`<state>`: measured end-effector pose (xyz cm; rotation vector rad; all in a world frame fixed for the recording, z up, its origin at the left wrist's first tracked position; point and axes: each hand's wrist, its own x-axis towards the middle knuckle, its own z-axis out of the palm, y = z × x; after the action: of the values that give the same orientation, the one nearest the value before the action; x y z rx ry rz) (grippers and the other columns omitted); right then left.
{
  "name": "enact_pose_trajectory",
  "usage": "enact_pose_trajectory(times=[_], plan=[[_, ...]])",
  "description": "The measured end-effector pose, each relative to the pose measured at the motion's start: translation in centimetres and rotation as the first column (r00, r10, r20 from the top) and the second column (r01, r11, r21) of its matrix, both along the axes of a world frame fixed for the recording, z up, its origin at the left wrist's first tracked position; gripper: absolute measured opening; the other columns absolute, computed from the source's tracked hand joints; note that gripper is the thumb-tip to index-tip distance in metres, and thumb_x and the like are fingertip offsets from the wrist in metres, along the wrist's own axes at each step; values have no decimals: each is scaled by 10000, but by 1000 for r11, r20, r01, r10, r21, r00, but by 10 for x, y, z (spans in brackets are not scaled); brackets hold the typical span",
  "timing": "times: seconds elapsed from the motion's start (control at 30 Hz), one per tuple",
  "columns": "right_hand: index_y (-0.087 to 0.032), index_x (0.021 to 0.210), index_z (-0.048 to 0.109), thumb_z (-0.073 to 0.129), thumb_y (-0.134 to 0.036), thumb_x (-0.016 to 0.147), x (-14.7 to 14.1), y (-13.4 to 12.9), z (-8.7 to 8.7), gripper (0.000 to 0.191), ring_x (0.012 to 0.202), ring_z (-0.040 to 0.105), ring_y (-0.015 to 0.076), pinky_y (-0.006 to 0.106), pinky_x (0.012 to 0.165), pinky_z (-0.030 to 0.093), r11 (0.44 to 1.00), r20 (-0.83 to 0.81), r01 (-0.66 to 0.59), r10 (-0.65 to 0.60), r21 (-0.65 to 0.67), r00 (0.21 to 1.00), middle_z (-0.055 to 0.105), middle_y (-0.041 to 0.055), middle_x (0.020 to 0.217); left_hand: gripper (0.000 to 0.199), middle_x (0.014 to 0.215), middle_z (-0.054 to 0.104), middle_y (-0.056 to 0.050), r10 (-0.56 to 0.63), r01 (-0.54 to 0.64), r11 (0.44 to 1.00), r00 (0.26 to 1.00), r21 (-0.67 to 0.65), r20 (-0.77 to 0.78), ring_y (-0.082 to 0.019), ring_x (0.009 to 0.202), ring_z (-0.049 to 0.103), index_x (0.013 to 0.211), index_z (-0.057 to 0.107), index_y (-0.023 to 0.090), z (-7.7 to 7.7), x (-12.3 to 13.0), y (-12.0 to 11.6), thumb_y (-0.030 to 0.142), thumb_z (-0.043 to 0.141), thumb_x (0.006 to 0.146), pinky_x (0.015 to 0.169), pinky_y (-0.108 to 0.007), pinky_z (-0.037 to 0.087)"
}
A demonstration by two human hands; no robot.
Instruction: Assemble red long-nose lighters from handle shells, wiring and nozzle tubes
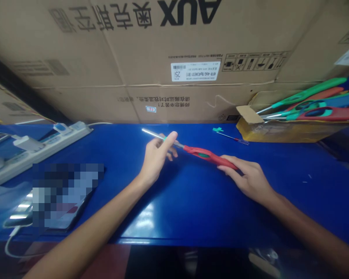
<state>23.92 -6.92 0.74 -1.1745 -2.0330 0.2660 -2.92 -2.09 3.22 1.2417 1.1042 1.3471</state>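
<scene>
A long-necked lighter [202, 153] with a red handle, a green trigger and a thin metal barrel is held above the blue table, tilted with its tip up and to the left. My left hand [159, 155] pinches the barrel between thumb and fingers, and a bit of green shows at the thumb. Around the rear end of the red handle, my right hand [247, 174] is closed with thumb and fingers. Beyond the handle, a small green piece [218, 130] on a thin rod with a clear and red end lies on the table.
An open cardboard box [279, 131] at the right holds several similar lighters in different colours. A big carton [104, 69] stands along the back. On the left are a white power strip [46, 149] with plugs and a phone-like device [66, 213], partly blurred out, on the blue table [174, 217].
</scene>
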Motion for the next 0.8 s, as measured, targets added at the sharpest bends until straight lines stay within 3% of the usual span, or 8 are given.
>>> enact_pose_trajectory(times=[0.07, 0.2, 0.33, 0.53, 0.8], plan=[[-177, 1142, 702, 618, -359, 969, -1, -1, -1, 265, 653, 707, 172, 296, 670, 570, 1000, 19, -9, 9, 27, 1000, 785, 55, 941, 467, 863, 693, -74, -53, 53, 999, 998, 13, 25, -95, 589, 615, 853, 667, 129, -2, 1, -1, 596, 673, 876, 457, -191, 454], [-175, 1127, 688, 609, -344, 975, -1, -2, 2, 241, 570, 666, 149, 263, 578, 537, 999, 9, 7, -7, -36, 1000, 745, 6, 766, 352, 1136, 683, -81, -143, 123, 985, 976, 125, 165, -121, 744, 664, 1055, 611, 195, -1, 2, -3, 523, 634, 932, 546, -218, 534], [-181, 1115, 684, 583, -357, 988, 0, -1, 6, 240, 544, 639, 136, 253, 560, 520, 997, -7, 17, -18, -78, 1000, 706, -15, 696, 273, 1105, 716, -86, -164, 137, 975, 975, 177, 150, -133, 804, 661, 1109, 670, 191, -1, 1, -5, 408, 657, 943, 607, -224, 562], [-173, 1094, 695, 605, -394, 971, -1, -4, 5, 268, 512, 622, 135, 258, 512, 504, 997, -1, 13, -13, -71, 1000, 728, 3, 712, 233, 1034, 753, -74, -192, 189, 975, 981, 118, 18, -150, 831, 672, 966, 768, 164, -9, 8, -10, 381, 714, 901, 646, -227, 575], [-177, 1120, 694, 588, -376, 982, -1, -3, 0, 264, 545, 653, 138, 245, 496, 518, 996, -11, -27, 26, -86, 1000, 765, 16, 798, 236, 1152, 752, -80, -232, 232, 969, 973, 81, -14, -202, 997, 704, 1024, 769, 178, -14, 11, -14, 374, 682, 926, 724, -259, 600]])
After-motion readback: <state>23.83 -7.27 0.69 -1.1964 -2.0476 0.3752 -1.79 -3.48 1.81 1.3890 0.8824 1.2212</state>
